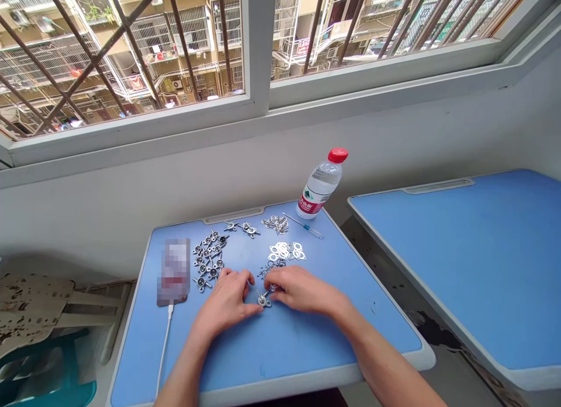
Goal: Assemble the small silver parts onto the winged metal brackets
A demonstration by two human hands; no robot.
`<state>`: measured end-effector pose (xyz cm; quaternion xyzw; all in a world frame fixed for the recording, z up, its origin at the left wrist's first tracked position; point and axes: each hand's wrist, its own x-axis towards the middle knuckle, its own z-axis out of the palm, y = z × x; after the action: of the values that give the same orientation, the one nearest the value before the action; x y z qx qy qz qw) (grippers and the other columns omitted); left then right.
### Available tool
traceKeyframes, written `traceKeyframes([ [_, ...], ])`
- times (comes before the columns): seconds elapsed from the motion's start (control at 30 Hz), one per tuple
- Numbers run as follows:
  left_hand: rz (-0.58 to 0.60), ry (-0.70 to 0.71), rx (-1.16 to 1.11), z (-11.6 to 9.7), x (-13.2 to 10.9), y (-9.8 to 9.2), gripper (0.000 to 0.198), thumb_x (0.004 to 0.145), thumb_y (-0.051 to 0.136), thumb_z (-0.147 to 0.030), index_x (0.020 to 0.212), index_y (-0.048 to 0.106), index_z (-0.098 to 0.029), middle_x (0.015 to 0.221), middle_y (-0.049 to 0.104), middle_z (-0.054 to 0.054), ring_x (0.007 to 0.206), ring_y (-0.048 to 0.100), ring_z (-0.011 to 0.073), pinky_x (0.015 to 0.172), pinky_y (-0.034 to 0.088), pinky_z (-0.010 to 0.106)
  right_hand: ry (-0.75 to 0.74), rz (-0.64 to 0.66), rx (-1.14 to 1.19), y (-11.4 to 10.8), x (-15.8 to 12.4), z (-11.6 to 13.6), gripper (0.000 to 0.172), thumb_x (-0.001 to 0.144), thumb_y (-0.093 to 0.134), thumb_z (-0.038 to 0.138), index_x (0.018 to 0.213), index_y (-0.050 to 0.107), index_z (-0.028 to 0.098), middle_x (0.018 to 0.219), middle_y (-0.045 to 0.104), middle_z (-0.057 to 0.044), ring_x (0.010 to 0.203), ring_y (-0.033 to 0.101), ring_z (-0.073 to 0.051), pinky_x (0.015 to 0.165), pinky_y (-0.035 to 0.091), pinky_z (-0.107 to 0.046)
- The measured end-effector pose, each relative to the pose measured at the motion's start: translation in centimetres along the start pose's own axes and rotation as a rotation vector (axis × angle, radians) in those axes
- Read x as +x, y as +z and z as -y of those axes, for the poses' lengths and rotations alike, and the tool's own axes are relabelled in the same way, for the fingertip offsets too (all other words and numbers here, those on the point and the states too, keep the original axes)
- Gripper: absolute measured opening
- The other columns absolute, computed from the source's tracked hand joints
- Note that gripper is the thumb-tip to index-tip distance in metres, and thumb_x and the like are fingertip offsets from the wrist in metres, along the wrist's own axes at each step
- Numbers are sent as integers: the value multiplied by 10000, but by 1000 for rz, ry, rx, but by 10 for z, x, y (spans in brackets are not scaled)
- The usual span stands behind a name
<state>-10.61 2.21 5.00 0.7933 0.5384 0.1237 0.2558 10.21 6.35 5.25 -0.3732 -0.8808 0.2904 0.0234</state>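
My left hand [228, 302] and my right hand [300, 290] rest on a small blue desk [272, 348], their fingertips pinched together round a small metal fitting [264, 299]. Behind the left hand lies a cluster of several assembled metal fittings [209, 258]. Behind the right hand lie a pile of flat metal plates [287, 251], a few dark screws [268, 268] and a heap of small metal parts [276, 223].
A phone [174, 271] with a white cable [164, 345] lies at the desk's left. A screwdriver [303, 225] and a red-capped water bottle [321, 185] stand at the back right. A second blue desk [473, 261] is on the right, a worn chair [35, 305] on the left.
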Motion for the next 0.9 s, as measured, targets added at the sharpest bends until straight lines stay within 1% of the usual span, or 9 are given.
traceKeyframes([
  [0.07, 17, 46, -16, 0, 0, 1, 314, 753, 767, -266, 981, 552, -241, 765, 601, -34, 791, 542, 206, 754, 406, 318, 16, 13, -10, 0, 0, 1, 135, 849, 623, 133, 930, 681, 224, 928, 725, -31, 845, 650, -206, 649, 362, -259],
  [0.17, 25, 136, -37, 1, 1, 4, 231, 801, 723, -204, 946, 548, -241, 818, 617, -43, 775, 563, 170, 876, 381, 353, 36, 31, -36, -1, 0, 4, 108, 859, 614, 125, 875, 680, 209, 911, 726, -40, 844, 654, -211, 637, 354, -259],
  [0.27, 17, 153, -34, 1, 2, 7, 187, 812, 708, -181, 869, 536, -230, 814, 620, -45, 757, 568, 161, 905, 371, 368, 46, 48, -59, 0, 1, 8, 105, 864, 605, 118, 836, 668, 197, 884, 725, -45, 829, 652, -214, 620, 338, -262],
  [0.4, 14, 146, -29, 1, 3, 6, 194, 804, 719, -176, 851, 538, -224, 787, 618, -47, 715, 560, 157, 925, 379, 392, 48, 42, -41, 0, -1, 6, 102, 842, 615, 115, 805, 660, 198, 824, 712, -34, 776, 639, -202, 602, 327, -256],
  [0.5, 4, 110, -39, 1, 2, 3, 231, 777, 762, -227, 914, 575, -226, 786, 629, -31, 760, 567, 185, 874, 419, 384, 80, -53, 31, -9, -5, -4, 102, 835, 606, 129, 797, 654, 210, 807, 697, -21, 754, 619, -186, 606, 339, -252],
  [0.6, -9, 51, -51, 2, 2, -2, 262, 785, 760, -294, 987, 609, -222, 787, 633, -8, 837, 576, 222, 804, 448, 361, 221, -228, 90, -22, -12, -17, 152, 846, 537, 105, 817, 643, 210, 844, 691, -22, 775, 610, -177, 639, 368, -253],
  [0.67, -13, 14, -61, 2, 3, -6, 217, 833, 705, -310, 1007, 617, -215, 796, 635, 1, 857, 580, 227, 802, 454, 362, 303, -265, 68, -28, -14, -24, 161, 858, 511, 107, 826, 635, 206, 862, 687, -27, 780, 609, -175, 650, 373, -255],
  [0.77, -27, -16, -59, 4, 5, -10, 171, 885, 626, -313, 1015, 620, -202, 807, 640, 10, 870, 584, 229, 817, 457, 376, 329, -201, -2, -28, -12, -24, 148, 867, 521, 120, 833, 638, 203, 899, 683, -32, 785, 609, -175, 643, 365, -256],
  [0.9, -62, -16, -40, 5, 6, -11, 156, 888, 604, -309, 999, 626, -202, 785, 641, 8, 852, 589, 227, 832, 457, 393, 307, -125, -58, -20, -3, -15, 119, 884, 564, 162, 952, 649, 210, 975, 690, -37, 858, 621, -194, 658, 359, -262],
])
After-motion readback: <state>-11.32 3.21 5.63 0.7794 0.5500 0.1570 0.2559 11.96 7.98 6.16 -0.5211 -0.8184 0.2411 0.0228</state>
